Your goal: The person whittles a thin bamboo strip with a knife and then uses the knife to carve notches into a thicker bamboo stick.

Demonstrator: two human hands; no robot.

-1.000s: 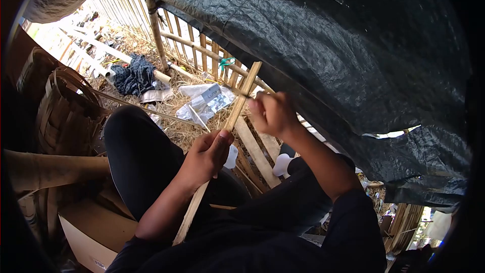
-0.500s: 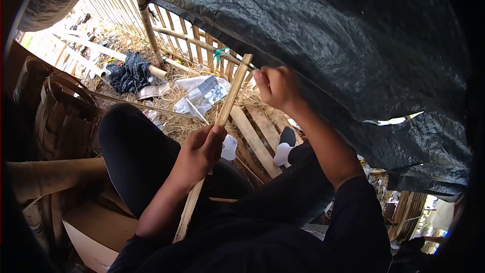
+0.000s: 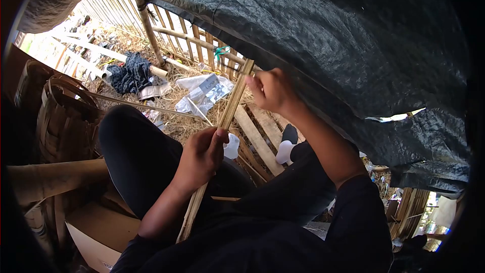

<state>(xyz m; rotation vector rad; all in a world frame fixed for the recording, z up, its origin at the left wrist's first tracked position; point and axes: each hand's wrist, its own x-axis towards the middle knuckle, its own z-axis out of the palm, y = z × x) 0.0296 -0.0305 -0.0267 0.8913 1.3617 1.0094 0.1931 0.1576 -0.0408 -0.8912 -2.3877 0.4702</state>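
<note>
My left hand (image 3: pixel 202 156) is closed around a bundle of narrow bamboo strips (image 3: pixel 233 102), thumb on top. The strips slant from my lap up to the right, and their lower part (image 3: pixel 191 215) comes out below the hand. Close to the upper end, my right hand (image 3: pixel 273 89) is curled into a fist beside the strips. A thin dark edge runs across near that end, but what the fist grips is mostly hidden.
A black tarp (image 3: pixel 323 45) hangs at the right. Bamboo slats and a pole (image 3: pixel 146 20) stand ahead. Dark cloth (image 3: pixel 132 73) and plastic packaging (image 3: pixel 209 91) lie on straw. Wooden planks (image 3: pixel 258 139) are by my foot; a woven basket (image 3: pixel 60 116) and cardboard box (image 3: pixel 101 232) sit left.
My right hand has shifted slightly left and down, closer against the strips. The strips' upper end now looks more split apart. My left hand keeps its grip at nearly the same place.
</note>
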